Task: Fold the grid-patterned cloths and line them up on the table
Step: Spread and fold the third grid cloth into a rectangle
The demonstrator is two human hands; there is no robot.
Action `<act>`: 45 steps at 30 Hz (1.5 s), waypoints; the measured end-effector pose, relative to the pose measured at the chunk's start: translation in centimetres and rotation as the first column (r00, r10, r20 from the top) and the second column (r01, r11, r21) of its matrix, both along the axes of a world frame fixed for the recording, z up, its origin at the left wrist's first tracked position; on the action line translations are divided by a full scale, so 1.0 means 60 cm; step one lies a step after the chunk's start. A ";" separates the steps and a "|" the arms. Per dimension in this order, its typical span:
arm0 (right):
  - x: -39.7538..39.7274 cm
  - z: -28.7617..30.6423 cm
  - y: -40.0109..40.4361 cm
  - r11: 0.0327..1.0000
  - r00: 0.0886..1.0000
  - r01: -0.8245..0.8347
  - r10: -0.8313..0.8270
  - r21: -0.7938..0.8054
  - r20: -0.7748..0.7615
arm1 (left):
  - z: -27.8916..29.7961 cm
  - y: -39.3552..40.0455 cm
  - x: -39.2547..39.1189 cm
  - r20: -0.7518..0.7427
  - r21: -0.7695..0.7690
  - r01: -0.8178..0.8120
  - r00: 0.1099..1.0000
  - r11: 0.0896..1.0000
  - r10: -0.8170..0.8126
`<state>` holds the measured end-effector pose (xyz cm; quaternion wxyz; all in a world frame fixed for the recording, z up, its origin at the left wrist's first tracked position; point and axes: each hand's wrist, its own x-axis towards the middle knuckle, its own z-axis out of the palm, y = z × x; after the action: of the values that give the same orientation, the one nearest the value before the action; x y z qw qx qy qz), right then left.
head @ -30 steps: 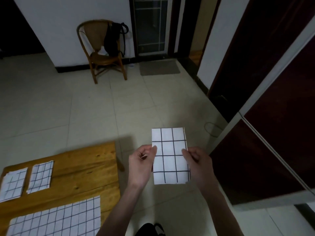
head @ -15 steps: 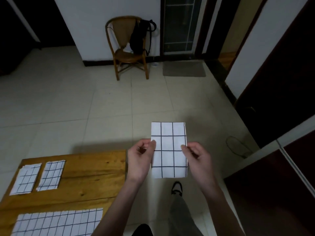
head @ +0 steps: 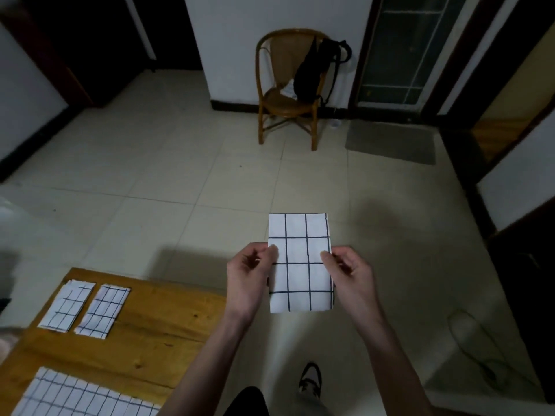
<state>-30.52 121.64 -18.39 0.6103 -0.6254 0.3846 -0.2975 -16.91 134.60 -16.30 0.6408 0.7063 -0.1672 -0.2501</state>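
At frame centre I see my left hand (head: 247,274) and right hand (head: 350,273) pinching the folded white black-gridded cloth (head: 300,262) by its side edges, above the tiled floor (head: 180,181), right of the wooden counter (head: 156,325).

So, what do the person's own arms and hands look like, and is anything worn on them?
Both forearms are bare up to the bottom edge of the picture; no sleeve shows. The left hand and the right hand wear no glove, and no ring, watch or bracelet can be seen. The nails look short.
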 end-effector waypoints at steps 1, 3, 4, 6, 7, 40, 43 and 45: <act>0.016 -0.001 -0.017 1.000 1.000 -0.020 0.020 -0.011 -0.002 | -0.002 -0.013 0.012 -0.003 0.002 -0.027 1.000 1.000 0.027; 0.049 -0.001 -0.046 0.997 0.998 -0.062 0.062 -0.038 -0.001 | -0.003 -0.032 0.033 -0.008 0.001 -0.073 0.997 0.997 0.073; 0.066 -0.001 -0.059 0.996 0.996 -0.084 0.084 -0.042 -0.003 | -0.003 -0.039 0.044 -0.011 0.003 -0.094 0.995 0.996 0.094; 0.099 -0.001 -0.082 0.990 0.991 -0.134 0.134 -0.049 -0.012 | 0.001 -0.049 0.066 -0.010 0.006 -0.134 0.991 0.991 0.134; 0.117 0.000 -0.091 0.986 0.987 -0.160 0.159 -0.056 -0.014 | 0.003 -0.053 0.078 -0.007 0.002 -0.153 0.988 0.988 0.153; 0.828 0.038 -0.233 0.731 0.741 -0.671 0.665 -0.121 -0.093 | -0.006 -0.145 0.643 -0.003 -0.029 -0.674 0.739 0.739 0.674; 0.890 0.032 -0.224 0.663 0.674 -0.739 0.730 -0.120 -0.116 | -0.010 -0.136 0.680 0.007 -0.016 -0.741 0.672 0.672 0.741; 0.935 0.024 -0.219 0.622 0.630 -0.777 0.767 -0.100 -0.124 | -0.014 -0.132 0.707 0.016 0.002 -0.779 0.627 0.627 0.779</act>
<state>25.57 108.50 -16.92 0.6184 -0.7819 0.0775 -0.0122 25.54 126.69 -17.15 0.6817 0.7137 0.1510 0.0550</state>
